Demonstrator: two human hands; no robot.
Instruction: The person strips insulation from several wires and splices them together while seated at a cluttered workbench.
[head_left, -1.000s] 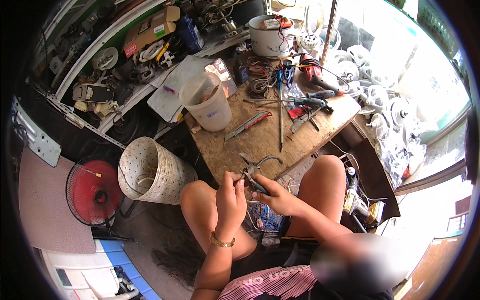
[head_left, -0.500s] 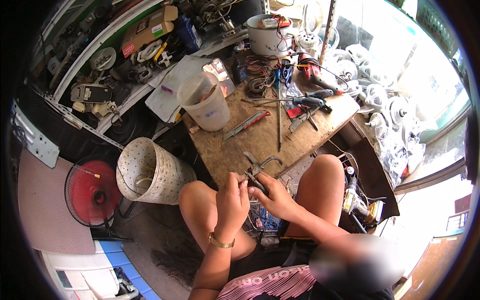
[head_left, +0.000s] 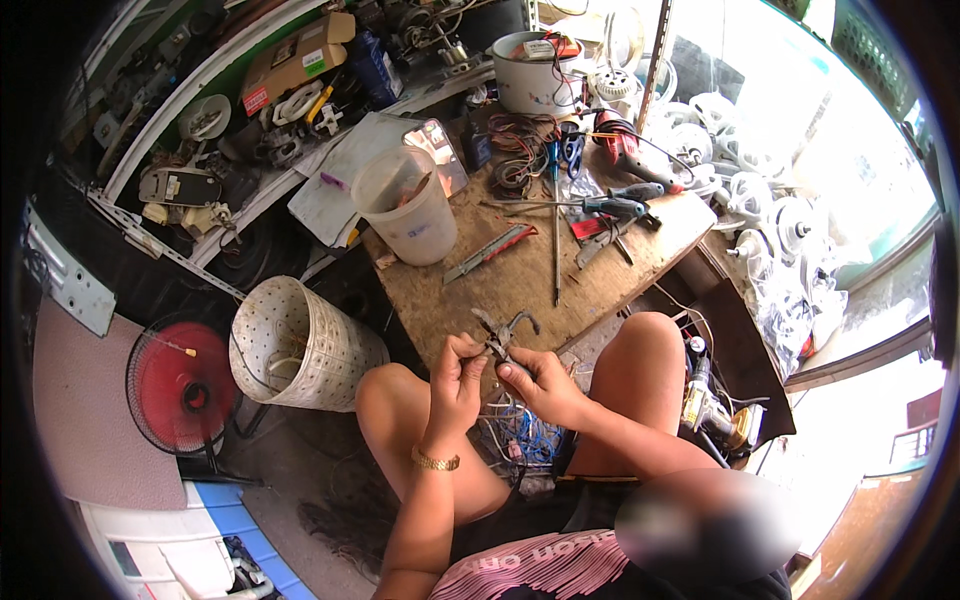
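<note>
My right hand is closed round one dark handle of what looks like a pair of pliers. The other handle, curved like a hook, sticks up over the near edge of the wooden table. Against the metal head of this tool, my left hand pinches with thumb and fingers; whatever lies between them is too small and covered to name. Both hands meet above my lap, between my bare knees. Below them is a tangle of blue and white wires.
On the table are a translucent plastic bucket, a utility knife, a long screwdriver, several other tools and a red power tool. A perforated white basket and red fan stand left. A cordless drill lies right.
The pliers have turned in my hands, so the hooked handle points more upward and sits further left. Both hands have shifted slightly, my left hand lower and to the left.
</note>
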